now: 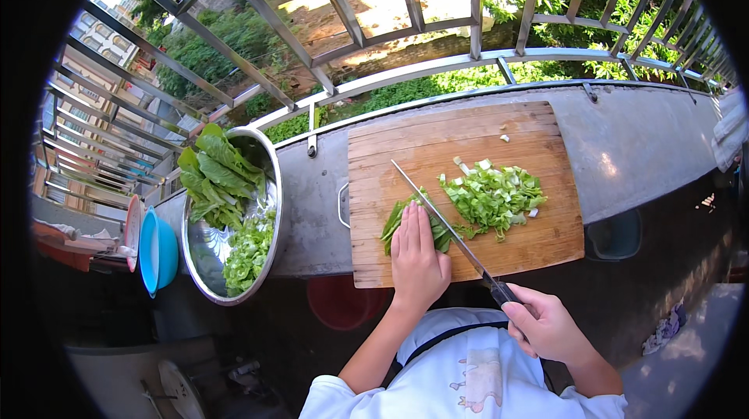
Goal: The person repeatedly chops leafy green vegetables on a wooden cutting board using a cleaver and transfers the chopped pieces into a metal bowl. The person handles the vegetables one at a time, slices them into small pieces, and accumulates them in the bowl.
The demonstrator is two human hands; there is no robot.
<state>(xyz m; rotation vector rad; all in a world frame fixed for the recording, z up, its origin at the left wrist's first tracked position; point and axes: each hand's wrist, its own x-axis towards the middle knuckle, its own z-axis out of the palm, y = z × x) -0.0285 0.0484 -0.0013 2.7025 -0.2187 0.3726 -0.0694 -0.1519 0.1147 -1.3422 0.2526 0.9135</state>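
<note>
A wooden cutting board (468, 134) lies on a grey ledge. Pressing down with its fingers held together, my left hand (419, 257) pins a bunch of lettuce leaves (392, 225) to the board's left side. My right hand (544, 324) is wrapped round the black handle of a kitchen knife (449, 225), whose long blade slants up and left across the board, just right of my left fingers. Chopped lettuce (497, 197) is heaped to the right of the blade. Part of the leaves is hidden under my left hand.
Left of the board, a steel bowl (275, 177) holds whole leaves and chopped pieces. A blue basin (160, 251) stands further left. A red bucket (343, 306) sits below the ledge, and a dark tub (614, 236) at the right. Metal railings (406, 37) run along the ledge's far side.
</note>
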